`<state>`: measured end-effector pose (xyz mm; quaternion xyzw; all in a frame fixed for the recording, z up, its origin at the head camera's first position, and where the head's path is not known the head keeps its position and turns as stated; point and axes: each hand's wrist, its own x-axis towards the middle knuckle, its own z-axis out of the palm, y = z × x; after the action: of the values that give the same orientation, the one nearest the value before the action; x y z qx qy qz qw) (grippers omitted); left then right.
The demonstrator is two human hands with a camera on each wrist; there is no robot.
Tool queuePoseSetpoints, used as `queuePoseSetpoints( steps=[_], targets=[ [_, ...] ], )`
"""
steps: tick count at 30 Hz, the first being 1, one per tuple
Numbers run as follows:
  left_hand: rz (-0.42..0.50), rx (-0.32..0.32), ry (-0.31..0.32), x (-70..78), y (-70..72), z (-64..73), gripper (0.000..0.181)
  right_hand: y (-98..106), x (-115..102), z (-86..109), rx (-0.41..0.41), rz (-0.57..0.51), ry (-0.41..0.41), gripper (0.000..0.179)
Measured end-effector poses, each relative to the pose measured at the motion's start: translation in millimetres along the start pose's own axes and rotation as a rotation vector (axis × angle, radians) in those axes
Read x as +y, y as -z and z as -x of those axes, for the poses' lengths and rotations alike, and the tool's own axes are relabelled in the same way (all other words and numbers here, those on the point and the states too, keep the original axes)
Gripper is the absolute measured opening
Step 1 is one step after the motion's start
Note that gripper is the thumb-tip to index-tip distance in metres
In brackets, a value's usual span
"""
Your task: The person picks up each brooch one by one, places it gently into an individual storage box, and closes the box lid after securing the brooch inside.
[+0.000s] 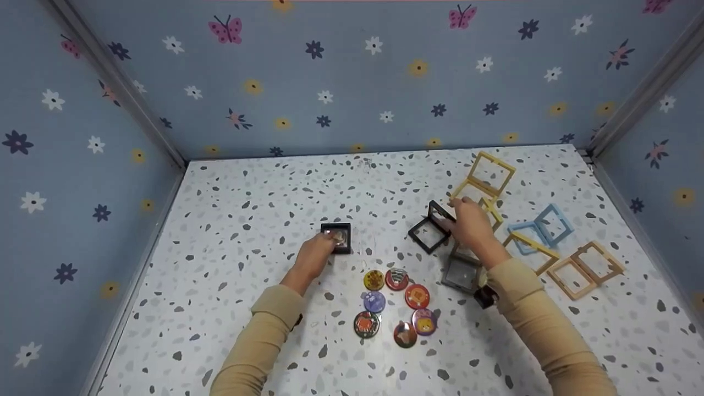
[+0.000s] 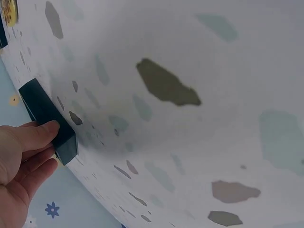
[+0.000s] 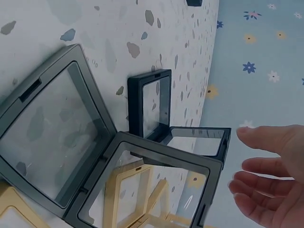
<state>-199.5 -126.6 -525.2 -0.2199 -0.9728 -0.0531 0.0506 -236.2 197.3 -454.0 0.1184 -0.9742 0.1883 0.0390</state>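
Holding one filled frame (image 1: 343, 242), left.
Your left hand (image 1: 313, 257) pinches it; your right hand (image 1: 474, 226), loosely spread, holds nothing. Remaining: seven loose badges (image 1: 417, 297) near, open frames (image 1: 584, 270) right.

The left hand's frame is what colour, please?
The frame is black, clearest in the head view.
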Motion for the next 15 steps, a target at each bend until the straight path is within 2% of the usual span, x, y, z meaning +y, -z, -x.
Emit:
queuePoseSetpoints(
  steps=[3, 11, 13, 15],
  targets=[
    [-0.002, -0.012, 0.021, -7.2, 2.0, 3.7, 0.036, 0, 5, -2.1, -0.030, -0.015, -0.012, 0.041],
    [-0.017, -0.002, 0.072, -25.2, 4.2, 13.5, 0.018, -1, 17, -4.8, -0.058, -0.062, 0.008, 0.032],
    [-0.019, -0.007, 0.082, -28.8, 4.9, 15.6, 0.018, -3, 18, -5.1, -0.066, -0.063, 0.017, 0.031],
    [-0.023, -0.031, 0.089, -32.5, 5.8, 17.2, 0.025, -4, 18, -5.9, -0.072, -0.075, 0.021, 0.028]
  ],
)
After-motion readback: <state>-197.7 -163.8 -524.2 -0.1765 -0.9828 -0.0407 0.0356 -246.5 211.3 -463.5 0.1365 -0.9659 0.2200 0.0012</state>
